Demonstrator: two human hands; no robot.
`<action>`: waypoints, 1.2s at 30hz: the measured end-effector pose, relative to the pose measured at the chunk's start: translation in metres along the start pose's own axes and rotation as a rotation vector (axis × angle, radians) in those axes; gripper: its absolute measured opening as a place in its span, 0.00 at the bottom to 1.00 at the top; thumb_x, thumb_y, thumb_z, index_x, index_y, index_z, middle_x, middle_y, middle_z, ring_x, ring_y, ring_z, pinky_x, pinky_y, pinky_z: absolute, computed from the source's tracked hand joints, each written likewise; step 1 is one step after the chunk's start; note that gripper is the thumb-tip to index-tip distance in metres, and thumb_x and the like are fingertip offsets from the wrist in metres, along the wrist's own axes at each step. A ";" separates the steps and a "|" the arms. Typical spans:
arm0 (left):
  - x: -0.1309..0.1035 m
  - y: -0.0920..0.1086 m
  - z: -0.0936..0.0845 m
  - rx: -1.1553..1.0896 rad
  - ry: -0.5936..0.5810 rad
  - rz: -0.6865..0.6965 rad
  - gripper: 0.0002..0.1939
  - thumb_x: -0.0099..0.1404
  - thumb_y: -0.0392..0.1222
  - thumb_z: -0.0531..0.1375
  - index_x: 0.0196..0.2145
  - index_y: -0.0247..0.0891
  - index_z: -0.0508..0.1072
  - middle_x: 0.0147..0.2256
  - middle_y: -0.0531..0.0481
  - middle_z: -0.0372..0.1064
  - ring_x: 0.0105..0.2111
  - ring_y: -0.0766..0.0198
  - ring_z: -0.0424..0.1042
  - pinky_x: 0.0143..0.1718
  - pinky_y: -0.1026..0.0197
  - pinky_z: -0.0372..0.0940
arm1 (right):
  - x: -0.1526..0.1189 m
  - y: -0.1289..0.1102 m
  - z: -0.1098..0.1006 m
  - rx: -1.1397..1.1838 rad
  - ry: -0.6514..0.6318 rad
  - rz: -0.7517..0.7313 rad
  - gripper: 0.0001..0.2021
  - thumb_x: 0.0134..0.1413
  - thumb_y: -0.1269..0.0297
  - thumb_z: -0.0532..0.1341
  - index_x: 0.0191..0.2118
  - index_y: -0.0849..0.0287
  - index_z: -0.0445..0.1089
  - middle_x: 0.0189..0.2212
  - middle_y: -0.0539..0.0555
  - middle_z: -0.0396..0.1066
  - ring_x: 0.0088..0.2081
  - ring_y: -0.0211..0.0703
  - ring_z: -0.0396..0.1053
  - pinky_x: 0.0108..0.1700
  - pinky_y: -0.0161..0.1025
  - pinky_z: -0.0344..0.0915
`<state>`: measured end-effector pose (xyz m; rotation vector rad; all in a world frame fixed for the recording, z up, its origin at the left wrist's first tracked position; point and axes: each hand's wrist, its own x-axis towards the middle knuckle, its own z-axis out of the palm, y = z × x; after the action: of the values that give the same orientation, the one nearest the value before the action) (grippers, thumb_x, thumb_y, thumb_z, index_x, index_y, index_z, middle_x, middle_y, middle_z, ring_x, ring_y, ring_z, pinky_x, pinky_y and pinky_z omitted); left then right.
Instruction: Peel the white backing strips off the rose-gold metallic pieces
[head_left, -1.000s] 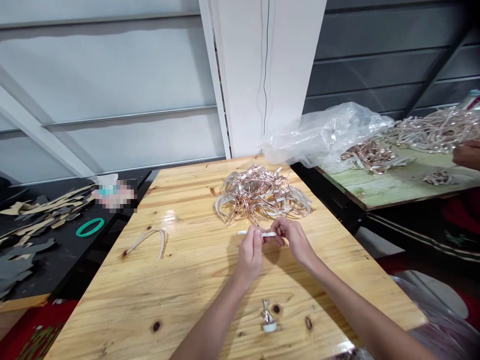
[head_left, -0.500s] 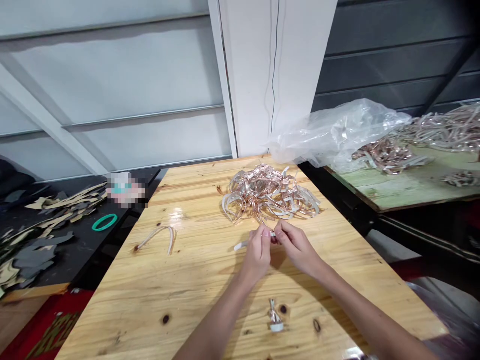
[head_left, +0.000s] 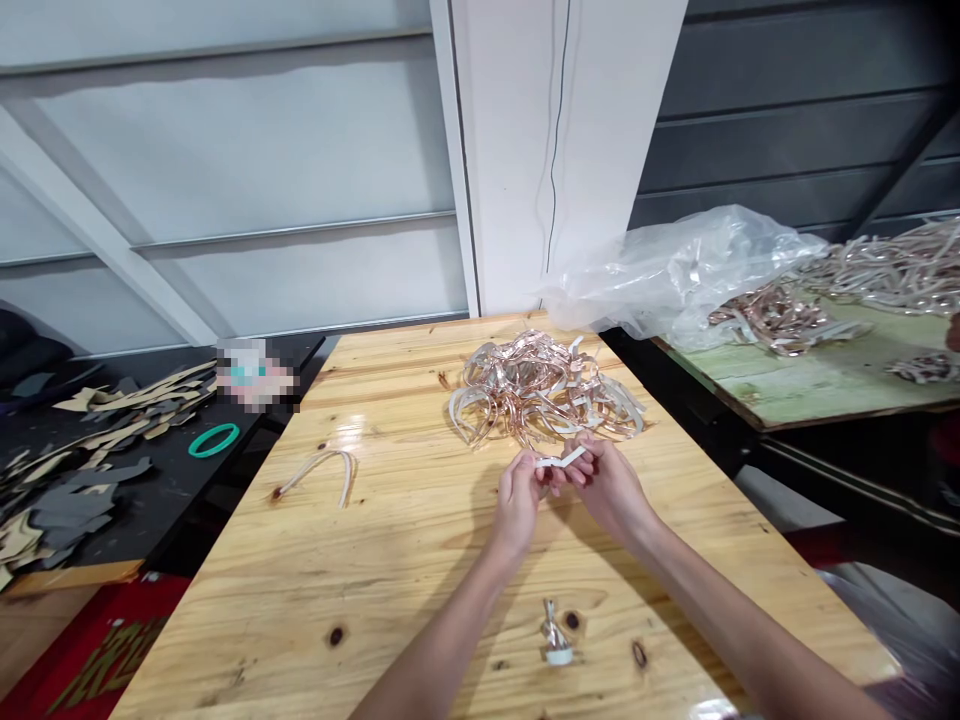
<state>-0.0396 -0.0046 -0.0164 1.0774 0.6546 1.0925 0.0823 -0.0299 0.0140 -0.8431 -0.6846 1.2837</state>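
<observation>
Between my two hands is a narrow white strip [head_left: 564, 459], bent in the middle. My left hand [head_left: 519, 505] pinches its left end, and my right hand [head_left: 609, 488] grips the right end with the fingers curled beneath. Just beyond my hands lies a tangled heap of shiny copper-coloured and white strips [head_left: 525, 370]. Nearer to me, a small twisted bundle of strip [head_left: 556, 640] with a white end stands between my forearms. A single bent strip [head_left: 322, 465] rests on the left part of the table.
The wooden table [head_left: 420, 560] carries all this. On a dark table at the left are leather-like scraps [head_left: 82, 500] and a green tape ring [head_left: 214, 440]. To the right, a green-topped table [head_left: 787, 390] bears more strips and a clear plastic bag [head_left: 675, 265]. A person's hand shows at the right edge.
The white strip now shows bent between my hands; before, its pale end stuck out left of my left hand. My right hand has turned and its fingers have curled under.
</observation>
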 end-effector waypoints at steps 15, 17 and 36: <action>-0.008 0.015 0.001 0.317 -0.174 0.104 0.24 0.75 0.60 0.47 0.33 0.38 0.65 0.30 0.51 0.63 0.32 0.63 0.62 0.37 0.60 0.60 | -0.007 0.009 -0.002 -0.144 -0.108 -0.171 0.14 0.64 0.59 0.60 0.27 0.56 0.64 0.21 0.46 0.57 0.25 0.38 0.58 0.30 0.37 0.59; -0.007 0.014 0.000 0.286 -0.175 0.104 0.24 0.75 0.61 0.48 0.33 0.38 0.66 0.31 0.50 0.64 0.32 0.62 0.63 0.38 0.60 0.61 | -0.006 0.007 0.001 -0.037 -0.075 -0.137 0.13 0.63 0.61 0.61 0.26 0.56 0.65 0.21 0.46 0.56 0.24 0.38 0.58 0.28 0.36 0.59; -0.001 -0.009 0.003 0.018 -0.154 0.015 0.20 0.73 0.59 0.54 0.36 0.38 0.64 0.35 0.47 0.74 0.33 0.62 0.75 0.37 0.59 0.70 | 0.004 -0.016 -0.005 0.549 0.001 0.092 0.17 0.53 0.69 0.64 0.23 0.56 0.54 0.21 0.43 0.49 0.22 0.33 0.52 0.26 0.32 0.65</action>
<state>-0.0340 -0.0076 -0.0237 1.1712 0.5349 1.0069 0.0954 -0.0280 0.0245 -0.4259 -0.2660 1.4597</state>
